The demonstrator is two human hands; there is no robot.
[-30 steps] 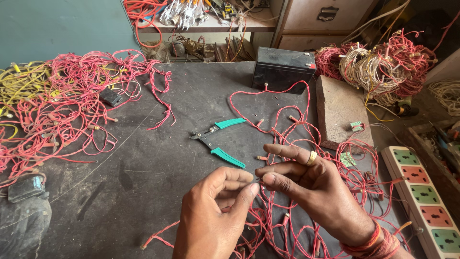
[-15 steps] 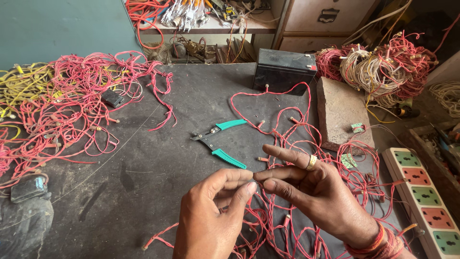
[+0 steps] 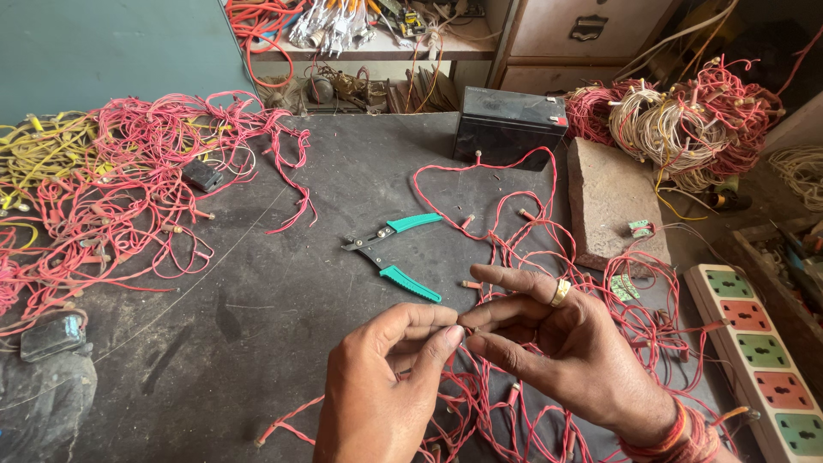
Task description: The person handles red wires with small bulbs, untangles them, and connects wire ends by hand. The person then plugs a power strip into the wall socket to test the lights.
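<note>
Both hands are meeting low in the centre of the head view, just above the dark worktop (image 3: 257, 343). The left hand (image 3: 386, 386) is pinching the end of a thin red wire (image 3: 480, 403) btwn thumb and forefinger, other fingers curled in. The right hand (image 3: 566, 351) is pinching the same wire end from the other side, fingertips touching the left's, index finger sticking out straight & a gold ring (image 3: 560, 292) showing on one finger; red threads are wrapping its wrist. The wire is trailing down from the pinch into a loose tangle of red wires (image 3: 549, 231) spreading under and beyond the right hand. Green-handled pliers (image 3: 399, 255) are lying on the worktop just beyond the hands, apart from them, handles splayed. A black battery (image 3: 508, 127) is sitting at the far edge, w/ a brick (image 3: 613, 201) beside it on the right. A big heap of red wires (image 3: 129, 189) is covering the left side, some yellow wires (image 3: 43, 154) mixed in. A power strip (image 3: 763, 360) w/ coloured sockets is lying at the right edge.
</note>
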